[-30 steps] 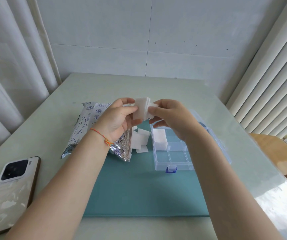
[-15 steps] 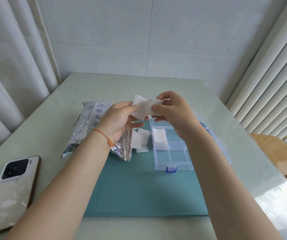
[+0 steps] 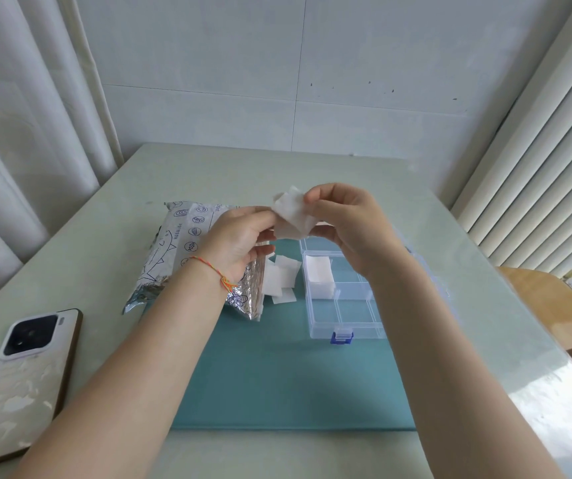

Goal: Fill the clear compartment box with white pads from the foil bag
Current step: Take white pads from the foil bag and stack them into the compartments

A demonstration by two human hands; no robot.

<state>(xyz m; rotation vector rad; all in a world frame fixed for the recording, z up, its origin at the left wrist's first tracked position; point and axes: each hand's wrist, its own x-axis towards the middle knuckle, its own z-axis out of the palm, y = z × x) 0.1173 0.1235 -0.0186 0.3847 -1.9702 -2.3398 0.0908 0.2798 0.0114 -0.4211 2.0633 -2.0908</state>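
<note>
Both hands hold a small bunch of white pads (image 3: 291, 216) in the air above the far end of the box. My left hand (image 3: 239, 242) pinches its left edge and my right hand (image 3: 346, 223) pinches its right edge. Below them the clear compartment box (image 3: 343, 319) lies open on a teal mat, with a stack of pads (image 3: 319, 276) in one left compartment. The foil bag (image 3: 181, 250) lies left of the box, partly hidden by my left wrist. A few loose pads (image 3: 279, 283) lie between bag and box.
The teal mat (image 3: 277, 382) lies on a pale green table (image 3: 208, 171). A phone (image 3: 18, 378) lies face down near the table's left front edge. Curtains hang at left, a slatted panel stands at right, and a wooden surface (image 3: 550, 305) sits beyond the right edge.
The pads have tilted and fanned out between my fingers. My right hand rose slightly and my left hand's grip slid toward the pads' left edge.
</note>
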